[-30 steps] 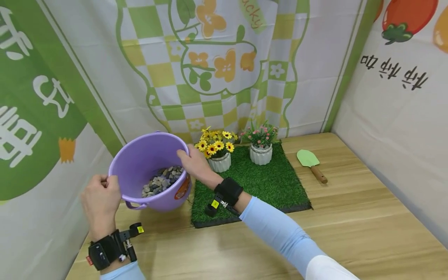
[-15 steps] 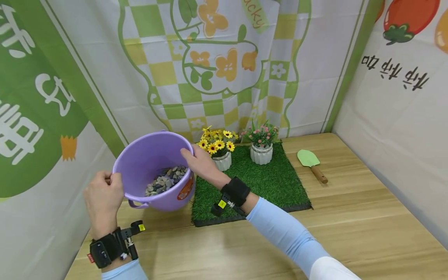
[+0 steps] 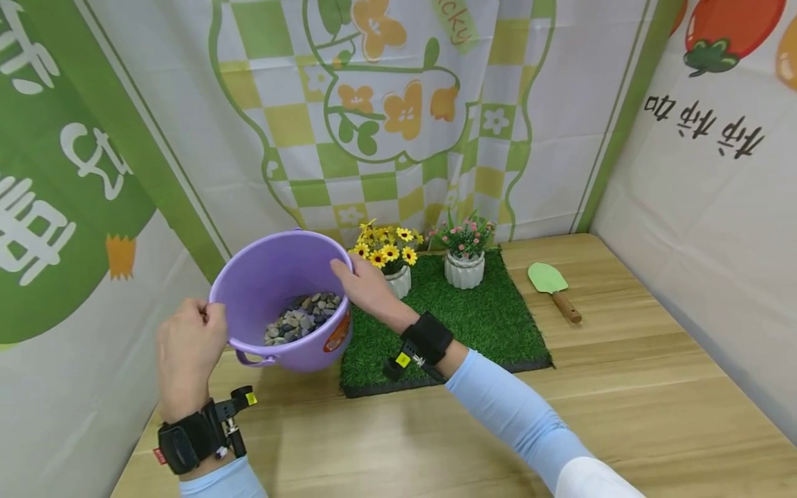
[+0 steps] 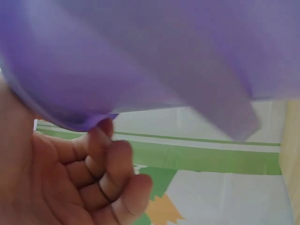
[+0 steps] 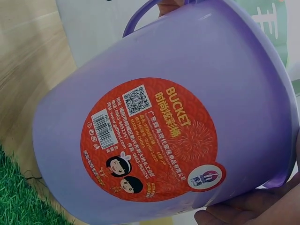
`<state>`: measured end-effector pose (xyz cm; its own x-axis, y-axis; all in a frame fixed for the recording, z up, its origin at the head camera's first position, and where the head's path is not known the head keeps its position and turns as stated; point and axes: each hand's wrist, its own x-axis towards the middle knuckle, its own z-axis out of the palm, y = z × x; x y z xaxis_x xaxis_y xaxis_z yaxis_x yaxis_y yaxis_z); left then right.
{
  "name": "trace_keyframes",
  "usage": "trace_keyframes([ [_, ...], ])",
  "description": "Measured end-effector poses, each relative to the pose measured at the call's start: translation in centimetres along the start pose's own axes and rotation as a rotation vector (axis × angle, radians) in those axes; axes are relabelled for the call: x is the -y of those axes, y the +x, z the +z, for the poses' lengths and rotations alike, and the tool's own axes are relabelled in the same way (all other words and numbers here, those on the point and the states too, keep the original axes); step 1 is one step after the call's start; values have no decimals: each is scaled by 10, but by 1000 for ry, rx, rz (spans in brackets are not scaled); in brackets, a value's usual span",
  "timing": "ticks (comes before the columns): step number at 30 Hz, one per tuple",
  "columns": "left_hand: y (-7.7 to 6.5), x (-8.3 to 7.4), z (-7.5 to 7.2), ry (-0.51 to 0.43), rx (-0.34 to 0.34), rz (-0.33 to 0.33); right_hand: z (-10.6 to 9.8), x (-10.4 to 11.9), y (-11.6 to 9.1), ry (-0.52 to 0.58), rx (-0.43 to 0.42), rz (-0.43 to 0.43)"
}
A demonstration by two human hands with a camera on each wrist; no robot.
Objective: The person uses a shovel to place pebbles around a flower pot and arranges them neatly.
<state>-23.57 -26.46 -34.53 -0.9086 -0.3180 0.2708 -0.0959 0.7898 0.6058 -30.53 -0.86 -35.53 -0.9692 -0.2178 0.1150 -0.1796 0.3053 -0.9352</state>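
A purple bucket point(image 3: 255, 290) with pebbles point(image 3: 301, 318) in its bottom tilts toward me at the left of the table. My left hand point(image 3: 189, 349) grips the rim on the near left, its fingers curled at the edge in the left wrist view. On the opposite side my right hand point(image 3: 373, 290) holds the rim, thumb inside. A round red label point(image 5: 150, 140) fills much of the bucket's outer wall in the right wrist view. How the bucket's base meets the table is hidden in the head view.
A green turf mat point(image 3: 461, 318) lies right of the bucket, bearing a white pot of yellow flowers point(image 3: 389, 252) and a pot of pink flowers point(image 3: 464, 266). A green trowel point(image 3: 554, 290) lies farther right on the wooden table point(image 3: 623, 387). Printed cloth point(image 3: 398, 124) hangs behind.
The bucket has shifted slightly right with both hands holding its rim, coming closer to the yellow flowers and covering more of their pot. The other things stay put.
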Motion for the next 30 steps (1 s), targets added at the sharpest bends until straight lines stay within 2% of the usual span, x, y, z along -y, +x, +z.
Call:
trace_keyframes([
  [2, -3, -2, -4, 14, 36, 11, -1, -1, 0, 2, -3, -6],
  [8, -9, -6, -9, 51, 64, 86, -6, -6, -1, 5, -13, -15],
  [17, -11, -14, -6, 61, 40, 111, -14, -12, -8, -50, -64, -24],
  [23, -13, -16, -3, 66, 29, 157, -22, -14, -23, -30, -62, -43],
  [30, -15, -16, -8, 69, 77, 163, -26, -11, -38, -61, -46, -97],
])
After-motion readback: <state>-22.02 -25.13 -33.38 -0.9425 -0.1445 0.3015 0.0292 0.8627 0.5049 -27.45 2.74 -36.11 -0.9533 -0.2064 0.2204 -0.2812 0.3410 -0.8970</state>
